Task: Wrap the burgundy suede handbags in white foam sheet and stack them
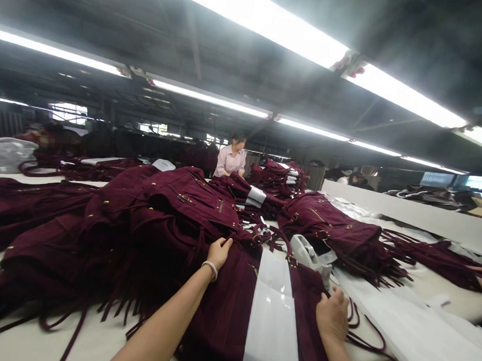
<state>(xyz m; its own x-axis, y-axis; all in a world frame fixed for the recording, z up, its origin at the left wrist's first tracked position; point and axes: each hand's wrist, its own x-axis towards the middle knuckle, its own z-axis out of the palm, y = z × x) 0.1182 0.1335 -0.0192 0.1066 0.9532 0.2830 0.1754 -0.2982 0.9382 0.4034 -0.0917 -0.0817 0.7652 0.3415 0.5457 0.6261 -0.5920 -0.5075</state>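
White-banded maroon bag (234,304), lower centre: left hand (218,254), fingers bent, touches its top, grip unclear; right hand (334,316), fingers curled, holds its right edge.

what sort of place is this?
Likely a bag factory or workshop: heaps of matching maroon bags, another person standing beyond them, and long rows of strip lights overhead.

pale table (98,330), maroon bags (223,311), white sheets (424,325)

Over the head view I make out a pale, rounded bracelet (211,267) around the left wrist, with left forearm (165,321) and right forearm (341,357) bare.
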